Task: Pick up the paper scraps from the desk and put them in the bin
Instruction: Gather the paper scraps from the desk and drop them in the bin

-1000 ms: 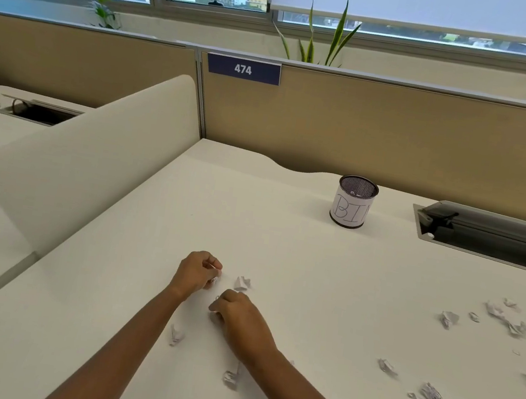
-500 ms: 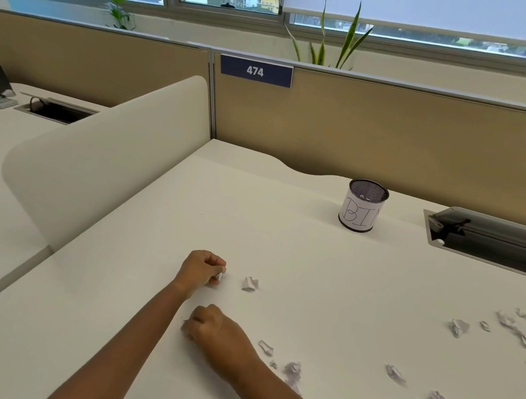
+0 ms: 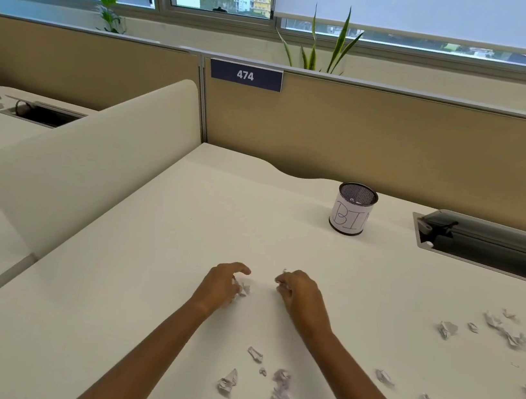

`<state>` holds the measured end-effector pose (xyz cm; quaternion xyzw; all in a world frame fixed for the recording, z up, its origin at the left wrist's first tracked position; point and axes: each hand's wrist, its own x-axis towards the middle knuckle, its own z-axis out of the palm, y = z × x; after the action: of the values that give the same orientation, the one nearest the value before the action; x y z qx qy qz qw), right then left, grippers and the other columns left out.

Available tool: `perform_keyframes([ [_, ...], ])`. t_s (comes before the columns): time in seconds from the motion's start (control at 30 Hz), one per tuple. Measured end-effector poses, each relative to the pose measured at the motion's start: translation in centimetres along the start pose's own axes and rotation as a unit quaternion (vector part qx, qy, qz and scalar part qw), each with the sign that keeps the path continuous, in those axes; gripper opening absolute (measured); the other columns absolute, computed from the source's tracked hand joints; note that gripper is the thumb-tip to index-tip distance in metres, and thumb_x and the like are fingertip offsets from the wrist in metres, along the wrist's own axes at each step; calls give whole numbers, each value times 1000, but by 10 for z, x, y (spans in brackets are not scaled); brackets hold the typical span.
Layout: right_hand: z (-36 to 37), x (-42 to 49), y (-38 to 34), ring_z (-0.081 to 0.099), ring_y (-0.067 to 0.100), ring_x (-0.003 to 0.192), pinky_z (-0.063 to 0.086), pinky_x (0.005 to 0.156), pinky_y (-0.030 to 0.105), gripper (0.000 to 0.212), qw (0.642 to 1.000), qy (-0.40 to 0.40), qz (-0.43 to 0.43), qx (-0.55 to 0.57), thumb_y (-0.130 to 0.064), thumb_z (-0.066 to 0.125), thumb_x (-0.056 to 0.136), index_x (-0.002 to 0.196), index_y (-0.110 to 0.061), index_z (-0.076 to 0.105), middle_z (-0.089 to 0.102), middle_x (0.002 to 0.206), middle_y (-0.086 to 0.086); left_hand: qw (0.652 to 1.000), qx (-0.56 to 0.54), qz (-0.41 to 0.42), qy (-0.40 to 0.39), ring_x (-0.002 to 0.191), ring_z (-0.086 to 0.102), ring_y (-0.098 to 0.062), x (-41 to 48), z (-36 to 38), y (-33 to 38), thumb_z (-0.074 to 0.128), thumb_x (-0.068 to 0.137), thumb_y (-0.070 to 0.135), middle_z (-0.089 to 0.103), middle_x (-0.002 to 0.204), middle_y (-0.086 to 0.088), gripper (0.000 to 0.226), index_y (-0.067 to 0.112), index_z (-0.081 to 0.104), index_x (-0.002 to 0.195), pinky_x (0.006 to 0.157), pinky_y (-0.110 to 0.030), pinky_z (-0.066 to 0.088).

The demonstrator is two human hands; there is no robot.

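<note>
Bin (image 3: pixel 350 216) reads "BI" (partition sign (image 3: pixel 245 75): 474).

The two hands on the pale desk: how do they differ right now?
The left hand has crumpled white paper scraps showing between its curled fingers; the right hand shows only a sliver of white at its fingertips. The left hand lies farther from the mesh cup labelled BIN, the right hand nearer. Both are curled, palm down, low over the pale desk.

Far beyond the fingertips: tan partition (image 3: pixel 398 144) with blue "474" plate (image 3: pixel 245 75). Plants (image 3: pixel 323 45) behind it. Open cable tray (image 3: pixel 498 247) beyond, rightward.
</note>
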<state>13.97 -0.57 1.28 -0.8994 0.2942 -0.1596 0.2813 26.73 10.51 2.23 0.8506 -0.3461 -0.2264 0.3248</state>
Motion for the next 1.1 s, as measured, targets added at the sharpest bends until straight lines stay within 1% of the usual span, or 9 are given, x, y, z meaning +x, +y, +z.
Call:
perform_keyframes([
  [0.1,-16,7,13,61,30,104,43,89,31,21,997,25,53,52,-2,54,88,104,-1,67,66,110,19,999,44,14,15,82,62,-28,1,11,3,48,85,-9,56,89,-13,27,0,66,102,57,-17,40],
  [0.27,-53,32,30,64,28,94,33,67,19,18,988,89,85,92,1,57,84,96,2,70,71,103,18,995,91,-7,42,101,59,-29,3,20,10,50,90,0,43,96,-6,14,6,63,90,81,-31,47],
  [0.43,-103,77,38,63,32,93,36,69,25,17,979,185,60,66,0,55,87,98,4,68,69,102,23,998,48,-28,36,66,51,-19,14,22,16,51,84,-10,59,81,-12,41,17,42,54,56,-21,36],
  [0.6,-139,127,43,58,41,95,46,77,42,22,976,206,63,-22,1,45,89,96,9,64,64,101,28,993,-94,-77,7,34,47,-1,27,25,30,49,87,-10,52,53,1,43,14,50,52,41,-12,39],
  [0.7,-143,149,48,54,42,81,42,66,41,25,979,180,63,-69,8,39,86,78,10,62,60,83,28,979,-187,-79,-9,42,50,-4,35,27,43,47,87,-13,54,57,-1,41,10,54,55,41,-6,42],
  [0.8,-140,165,57,41,33,69,33,60,36,41,980,153,70,-110,9,37,87,49,-7,39,38,62,12,957,-276,-83,-28,54,49,-12,42,28,55,47,89,-15,54,63,-4,39,9,56,59,42,-7,47],
  [0.87,-139,172,60,51,38,85,44,74,38,23,986,106,75,-102,6,43,88,75,2,61,53,86,19,944,-316,-91,-39,57,48,-14,47,29,61,47,89,-15,54,66,-5,38,8,56,61,42,-7,49],
  [0.93,-139,176,69,53,39,107,45,91,41,33,991,75,69,-86,7,49,85,115,-3,60,50,119,22,933,-344,-98,-41,58,48,-15,53,30,67,46,89,-17,53,68,-6,37,6,56,62,42,-8,50],
  [1.1,-135,155,88,51,34,112,44,90,38,47,977,208,51,-10,12,44,81,123,-7,55,45,129,18,920,-378,-95,-42,60,49,-15,74,36,94,46,89,-18,53,69,-6,37,6,57,62,42,-7,50],
])
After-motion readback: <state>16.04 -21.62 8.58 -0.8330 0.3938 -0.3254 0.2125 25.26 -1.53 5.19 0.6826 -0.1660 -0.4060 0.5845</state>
